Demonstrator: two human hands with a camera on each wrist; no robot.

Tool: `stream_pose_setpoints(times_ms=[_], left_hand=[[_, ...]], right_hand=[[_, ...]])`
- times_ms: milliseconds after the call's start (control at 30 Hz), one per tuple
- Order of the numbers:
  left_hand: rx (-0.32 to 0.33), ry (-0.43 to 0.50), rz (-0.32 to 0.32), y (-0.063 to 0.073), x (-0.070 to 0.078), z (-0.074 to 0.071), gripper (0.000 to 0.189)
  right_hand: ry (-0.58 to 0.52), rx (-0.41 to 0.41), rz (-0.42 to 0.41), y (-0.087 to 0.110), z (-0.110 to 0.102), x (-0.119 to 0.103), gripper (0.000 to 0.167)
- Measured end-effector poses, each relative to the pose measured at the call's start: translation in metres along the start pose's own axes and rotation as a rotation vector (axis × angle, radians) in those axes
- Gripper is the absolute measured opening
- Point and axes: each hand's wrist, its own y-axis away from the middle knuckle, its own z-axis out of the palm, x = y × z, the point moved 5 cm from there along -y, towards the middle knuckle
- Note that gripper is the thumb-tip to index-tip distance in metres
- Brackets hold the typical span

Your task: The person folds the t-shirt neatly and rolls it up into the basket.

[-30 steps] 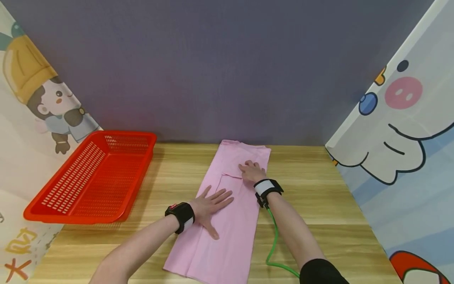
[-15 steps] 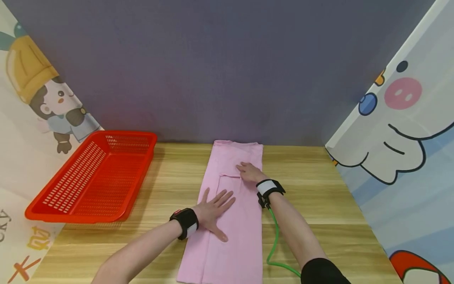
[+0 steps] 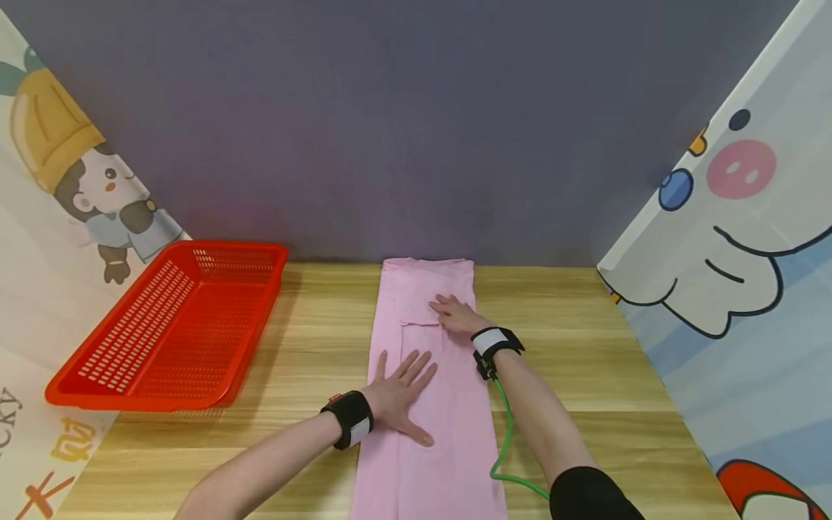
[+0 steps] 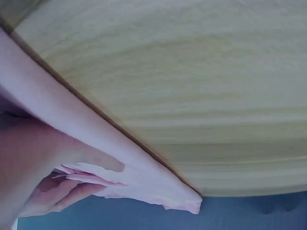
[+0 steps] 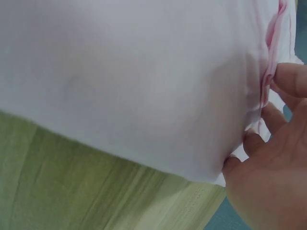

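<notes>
Head view is showing pink cloth lying lengthwise on the tabletop, with the splayed left hand and loosely extended right hand resting on it, apparently flattening layers, the next move probably calling for a crosswise fold.

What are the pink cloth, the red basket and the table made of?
Pink cloth: thin, matt fabric, perhaps cotton, judging by its soft folded layers.
Red basket: probably plastic, slightly glossy, with even color and a regular moulded-looking lattice.
Table: wood or wood-look laminate, smooth-looking; the grain streaks leave either possible.
</notes>
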Motion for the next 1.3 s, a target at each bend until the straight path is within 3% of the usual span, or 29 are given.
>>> stream_pose_setpoints(times_ms=[167, 300, 433, 567, 667, 733, 900, 1033, 1167, 1300], left_hand=[[-0.005, -0.012, -0.016, -0.002, 0.003, 0.002, 0.130], [0.024, 0.017, 0.023, -0.005, 0.002, 0.006, 0.128], [0.103, 0.158, 0.091, -0.001, -0.005, 0.006, 0.119], [0.220, 0.285, 0.160, 0.012, -0.018, 0.000, 0.097], [0.321, 0.281, 0.214, 0.026, -0.027, -0.002, 0.071], [0.356, 0.261, 0.236, 0.036, -0.031, -0.001, 0.057], [0.383, 0.187, 0.295, 0.058, -0.034, 0.003, 0.030], [0.396, 0.147, 0.383, 0.070, -0.031, 0.004, 0.011], [0.343, 0.161, 0.491, 0.078, -0.023, 0.003, 0.003], [0.231, 0.166, 0.560, 0.084, -0.011, 0.004, 0.015]], right_hand=[[0.005, 0.033, -0.019, 0.005, 0.002, 0.002, 0.052], [0.022, 0.097, -0.050, 0.013, 0.005, 0.004, 0.049], [-0.019, 0.192, -0.113, 0.027, 0.006, 0.003, 0.048], [-0.006, 0.320, -0.224, 0.047, 0.005, 0.000, 0.043], [0.032, 0.392, -0.268, 0.064, 0.007, 0.000, 0.036], [0.038, 0.402, -0.267, 0.077, 0.009, 0.001, 0.029], [0.117, 0.332, -0.229, 0.109, 0.018, 0.003, 0.014], [0.196, 0.249, -0.234, 0.132, 0.027, 0.000, 0.014], [0.185, 0.156, -0.240, 0.150, 0.038, -0.006, 0.020], [0.144, 0.032, -0.250, 0.164, 0.048, -0.016, 0.025]])
